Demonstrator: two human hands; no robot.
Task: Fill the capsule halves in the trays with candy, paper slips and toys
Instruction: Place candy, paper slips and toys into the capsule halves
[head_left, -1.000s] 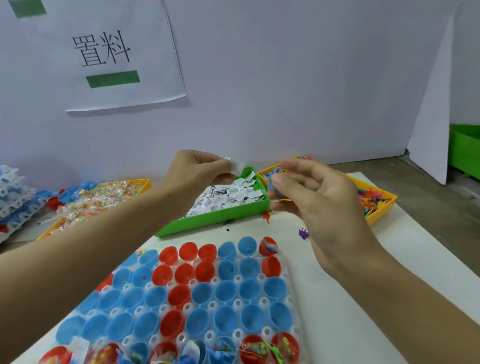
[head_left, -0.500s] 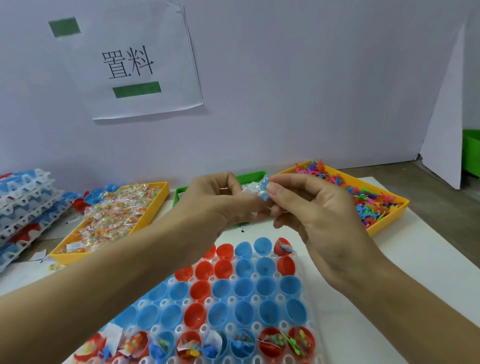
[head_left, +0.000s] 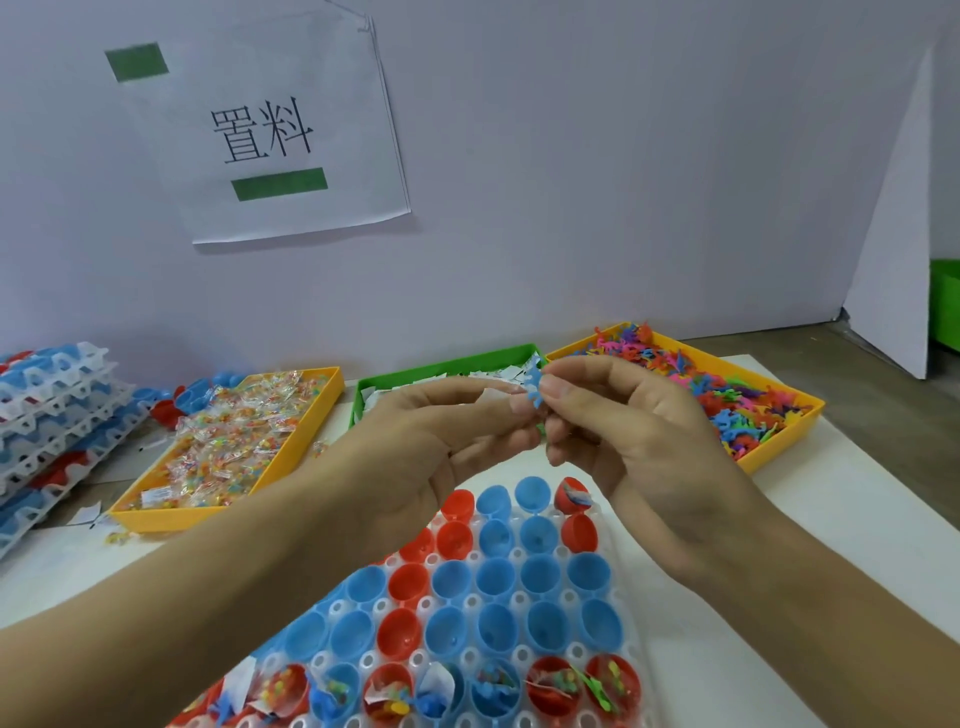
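Nearest you, at the worktop's (head_left: 857, 525) front edge, sits the white capsule tray (head_left: 470, 603) of red and blue capsule halves (head_left: 493, 574). Its closest row already holds candy, paper and small toys; the rows behind it look unfilled, except a red half at the tray's far right corner with something inside.

Above the far end of that tray your two hands meet. Your right hand (head_left: 639, 441) pinches a small blue toy (head_left: 533, 387) between thumb and forefinger, the other fingers curled below. Your left hand (head_left: 441, 436) has its fingers curled toward the same spot, fingertips touching the toy, and seems to hold a white paper slip (head_left: 493, 395) against it, though the slip is blurred.

Beyond your hands, three bins line the worktop's back edge: a yellow bin of wrapped candy (head_left: 234, 441) toward the left, a green bin of paper slips (head_left: 447, 366) in the middle, partly hidden by your hands, and a yellow bin of bright toys (head_left: 727, 395) toward the right. At the far left edge lies a stack of capsule trays (head_left: 47, 415).
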